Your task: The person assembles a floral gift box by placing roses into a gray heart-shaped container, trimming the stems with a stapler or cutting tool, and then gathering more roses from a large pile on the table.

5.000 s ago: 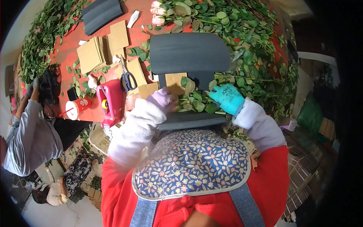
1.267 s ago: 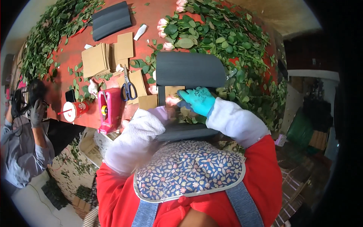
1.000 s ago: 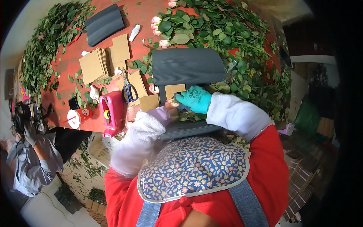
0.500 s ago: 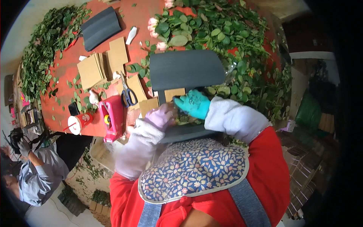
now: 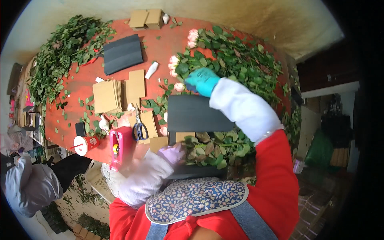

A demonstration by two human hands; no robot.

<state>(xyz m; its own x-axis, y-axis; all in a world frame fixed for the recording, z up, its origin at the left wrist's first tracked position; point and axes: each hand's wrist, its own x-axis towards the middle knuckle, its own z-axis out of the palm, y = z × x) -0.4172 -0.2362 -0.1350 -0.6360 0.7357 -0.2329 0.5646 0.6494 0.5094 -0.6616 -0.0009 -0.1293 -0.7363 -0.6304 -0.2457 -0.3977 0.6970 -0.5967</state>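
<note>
My right hand (image 5: 203, 81), in a teal glove, reaches out over the far leafy rose bunch (image 5: 240, 60), just beside the pale pink rose heads (image 5: 179, 87). Its fingers bend downward, and their tips are hidden. My left hand (image 5: 171, 154), in a pale purple glove and slightly blurred, stays close to me with fingers curled at the left end of a leafy bunch of stems (image 5: 218, 148). What lies inside those fingers is hidden. Between the two hands lies a black sheet (image 5: 198, 114), with a small cardboard piece (image 5: 185, 136) at its near edge.
Scissors (image 5: 140, 129), a pink tape dispenser (image 5: 119, 148), a red cup (image 5: 86, 145) and a phone (image 5: 80, 129) lie to the left. Beyond them are stacked cardboard sheets (image 5: 106, 97), another black sheet (image 5: 123, 55) and piled foliage (image 5: 60, 52). Another person (image 5: 34, 186) is at far left.
My right hand has moved from the near bunch, beside my left hand, out to the far roses, uncovering the near leaves. My left hand stays near the cardboard. The view has tilted upward.
</note>
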